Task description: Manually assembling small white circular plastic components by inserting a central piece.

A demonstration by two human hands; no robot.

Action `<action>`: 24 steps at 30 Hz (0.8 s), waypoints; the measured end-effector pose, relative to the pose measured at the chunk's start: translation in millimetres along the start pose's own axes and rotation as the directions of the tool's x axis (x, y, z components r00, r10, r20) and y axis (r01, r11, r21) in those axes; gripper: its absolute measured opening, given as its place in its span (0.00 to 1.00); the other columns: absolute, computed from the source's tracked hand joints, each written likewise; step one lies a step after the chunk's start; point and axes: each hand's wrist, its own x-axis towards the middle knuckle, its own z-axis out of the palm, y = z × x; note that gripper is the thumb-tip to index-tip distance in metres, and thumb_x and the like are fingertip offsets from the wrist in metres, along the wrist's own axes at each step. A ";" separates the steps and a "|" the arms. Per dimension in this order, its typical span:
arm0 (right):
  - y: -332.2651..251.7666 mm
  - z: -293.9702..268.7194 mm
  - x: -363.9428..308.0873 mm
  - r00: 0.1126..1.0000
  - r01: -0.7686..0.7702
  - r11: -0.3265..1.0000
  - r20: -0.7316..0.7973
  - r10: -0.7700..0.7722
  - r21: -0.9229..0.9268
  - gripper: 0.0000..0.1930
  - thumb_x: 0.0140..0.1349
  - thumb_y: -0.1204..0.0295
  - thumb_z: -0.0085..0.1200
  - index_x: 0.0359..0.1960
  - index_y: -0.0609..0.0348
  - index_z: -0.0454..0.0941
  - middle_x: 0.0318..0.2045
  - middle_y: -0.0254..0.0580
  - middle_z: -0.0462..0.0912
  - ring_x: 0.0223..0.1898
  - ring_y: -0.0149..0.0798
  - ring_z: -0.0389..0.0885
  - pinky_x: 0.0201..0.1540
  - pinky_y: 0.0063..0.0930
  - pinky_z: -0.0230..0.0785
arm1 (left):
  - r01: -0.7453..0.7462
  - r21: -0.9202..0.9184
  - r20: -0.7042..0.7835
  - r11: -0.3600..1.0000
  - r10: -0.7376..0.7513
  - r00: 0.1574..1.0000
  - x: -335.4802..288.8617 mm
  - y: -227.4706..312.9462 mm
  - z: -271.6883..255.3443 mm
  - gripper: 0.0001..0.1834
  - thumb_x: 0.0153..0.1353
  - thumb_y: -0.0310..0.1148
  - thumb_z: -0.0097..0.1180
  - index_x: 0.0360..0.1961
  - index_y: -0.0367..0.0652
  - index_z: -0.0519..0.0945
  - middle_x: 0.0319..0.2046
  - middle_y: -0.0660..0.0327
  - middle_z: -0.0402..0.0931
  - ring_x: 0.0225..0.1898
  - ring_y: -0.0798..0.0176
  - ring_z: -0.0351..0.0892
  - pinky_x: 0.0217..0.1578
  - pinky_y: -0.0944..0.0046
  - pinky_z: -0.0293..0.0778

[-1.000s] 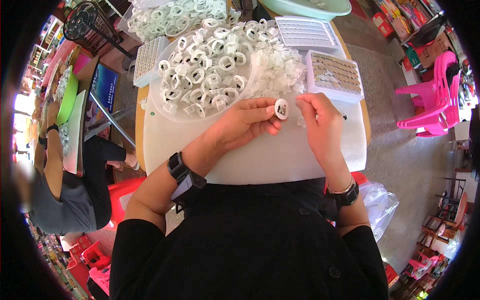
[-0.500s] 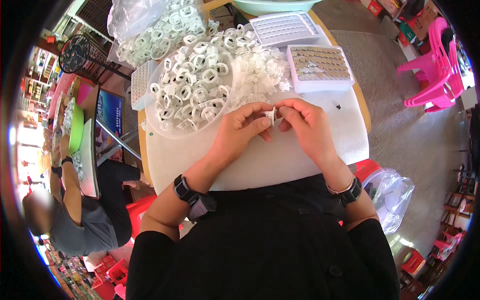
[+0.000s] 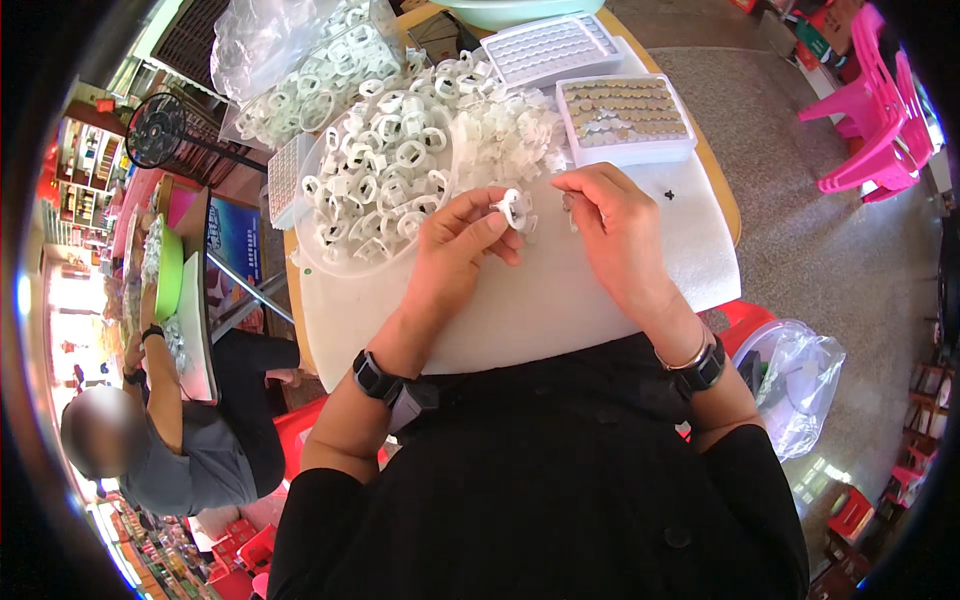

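Note:
My left hand (image 3: 455, 245) pinches a white ring-shaped plastic part (image 3: 516, 209) between thumb and fingers, above the front of the white tabletop mat (image 3: 500, 320). To the right of it, apart from the part, my right hand (image 3: 618, 232) has thumb and forefinger drawn together. Something small and pale may be at its fingertips, too small to name. Beyond my left hand a round clear tray (image 3: 345, 262) is heaped with similar white ring parts (image 3: 385, 180). Small translucent plastic pieces (image 3: 505, 140) lie piled beside it.
Behind my right hand stands a white box (image 3: 630, 150) with rows of small metallic discs. A white ridged tray (image 3: 552, 50) lies beyond it. A bag of white parts (image 3: 335, 70) sits at the far left. A small black piece (image 3: 669, 195) rests at right. Another person (image 3: 190, 450) works at left.
My hands have moved apart. The ring part stays in my left hand, turned so its round face shows, and my right hand has come away from it. The view has shifted slightly.

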 end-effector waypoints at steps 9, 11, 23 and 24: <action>-5.2 8.9 -3.3 0.925 0.298 0.889 0.334 -0.180 -0.348 0.04 0.47 0.76 0.57 0.27 0.57 0.79 0.28 0.37 0.76 0.38 0.42 0.72 0.43 0.35 0.65 | -0.005 -0.398 0.207 0.917 0.095 0.974 -1.5 3.3 -14.0 0.15 0.64 0.29 0.51 0.51 0.35 0.73 0.37 0.58 0.77 0.34 0.65 0.78 0.30 0.68 0.75; -5.5 9.5 -3.5 0.910 0.322 0.866 0.377 -0.171 -0.384 0.04 0.48 0.76 0.57 0.27 0.56 0.79 0.28 0.36 0.75 0.38 0.41 0.72 0.44 0.35 0.64 | 0.015 -0.398 0.207 0.917 0.074 0.975 -2.1 3.8 -14.1 0.15 0.64 0.29 0.50 0.51 0.35 0.73 0.38 0.58 0.77 0.34 0.65 0.78 0.30 0.68 0.76; -34.8 -5.4 3.7 0.987 -0.160 0.950 0.074 0.146 0.267 0.03 0.51 0.79 0.58 0.27 0.61 0.77 0.27 0.38 0.76 0.29 0.39 0.75 0.31 0.31 0.68 | 0.085 -0.436 0.236 0.896 0.023 0.971 -2.7 5.7 -17.4 0.15 0.64 0.28 0.51 0.51 0.35 0.74 0.38 0.59 0.77 0.35 0.67 0.78 0.32 0.68 0.76; -37.1 -5.1 5.3 0.992 -0.107 0.958 0.095 0.085 0.265 0.03 0.51 0.79 0.59 0.27 0.61 0.77 0.26 0.38 0.76 0.29 0.37 0.75 0.30 0.28 0.69 | 0.087 -0.437 0.240 0.895 0.023 0.971 -2.5 6.7 -16.2 0.15 0.64 0.28 0.51 0.51 0.35 0.74 0.38 0.59 0.77 0.35 0.67 0.78 0.32 0.68 0.76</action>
